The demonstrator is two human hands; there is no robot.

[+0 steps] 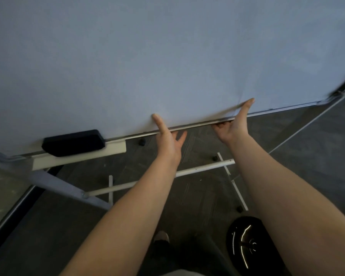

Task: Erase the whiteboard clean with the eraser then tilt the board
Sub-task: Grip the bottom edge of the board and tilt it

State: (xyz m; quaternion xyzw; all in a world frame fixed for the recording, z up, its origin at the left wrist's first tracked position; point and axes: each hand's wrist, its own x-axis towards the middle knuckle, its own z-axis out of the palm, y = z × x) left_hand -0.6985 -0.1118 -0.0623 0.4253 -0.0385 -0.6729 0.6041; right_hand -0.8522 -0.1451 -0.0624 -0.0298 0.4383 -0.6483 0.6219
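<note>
The whiteboard [167, 56] fills the upper half of the view, its pale surface showing no marks. Its metal bottom edge runs from lower left up to the right. My left hand [168, 139] holds that edge near the middle, thumb on the front face and fingers under the rim. A little to the right, my right hand [234, 126] grips the same edge the same way. The black eraser [73, 142] lies on the white tray [116, 147] at the board's lower left, apart from both hands.
Under the board, the white stand's crossbar [197, 169] and legs [234, 184] rest on dark grey carpet. A black round object [245, 244] sits on the floor at lower right. My shoe [161, 237] shows at the bottom. A glass wall [4, 188] stands at left.
</note>
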